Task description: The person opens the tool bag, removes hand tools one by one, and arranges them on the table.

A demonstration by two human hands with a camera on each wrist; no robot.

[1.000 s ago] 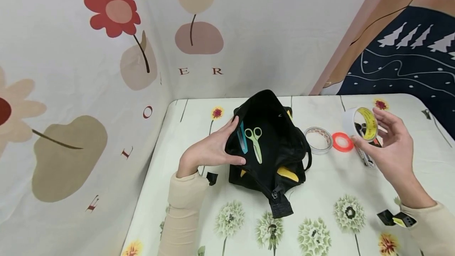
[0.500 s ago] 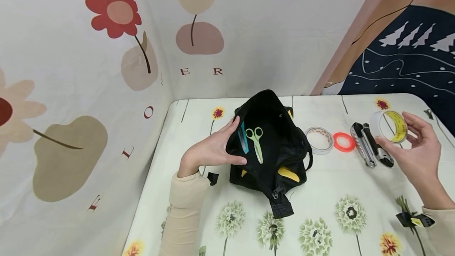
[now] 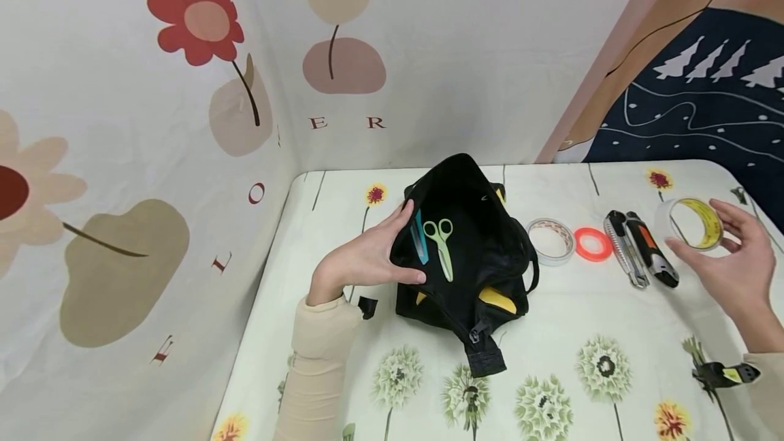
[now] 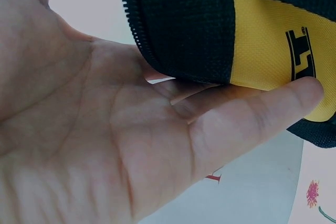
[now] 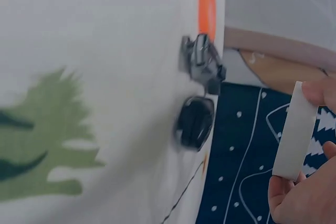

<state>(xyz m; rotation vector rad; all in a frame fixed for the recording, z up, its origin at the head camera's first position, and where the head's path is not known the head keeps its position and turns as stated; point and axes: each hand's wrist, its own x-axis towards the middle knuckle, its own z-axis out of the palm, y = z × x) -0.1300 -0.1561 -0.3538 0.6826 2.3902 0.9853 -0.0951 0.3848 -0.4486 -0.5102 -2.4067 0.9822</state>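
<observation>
A black-and-yellow zippered tool bag [image 3: 465, 312] stands on the table with its mouth wide open. My left hand [image 3: 361, 254] holds its left side, thumb at the near edge of the mouth. The left wrist view shows the fingers lying along the yellow side panel [image 4: 262, 40]. Inside the bag are green-handled scissors [image 3: 444, 257] and a slim teal tool [image 3: 419, 240], partly hidden. Out to the right, my right hand [image 3: 735, 257] pinches a white tape roll [image 3: 707, 223] with a yellow inner core, held between thumb and fingers; its white edge [image 5: 294, 135] faces the right wrist camera.
Between bag and right hand lie a clear tape roll [image 3: 551, 242], a red tape roll [image 3: 593, 245], a grey box cutter [image 3: 626, 250] and a black-and-orange box cutter [image 3: 652, 250]. Printed curtains rise behind the flowered tablecloth [image 3: 551, 332].
The right hand has carried the white tape roll rightward, past the two box cutters, which are uncovered in the head view. The left hand and the bag stay where they were.
</observation>
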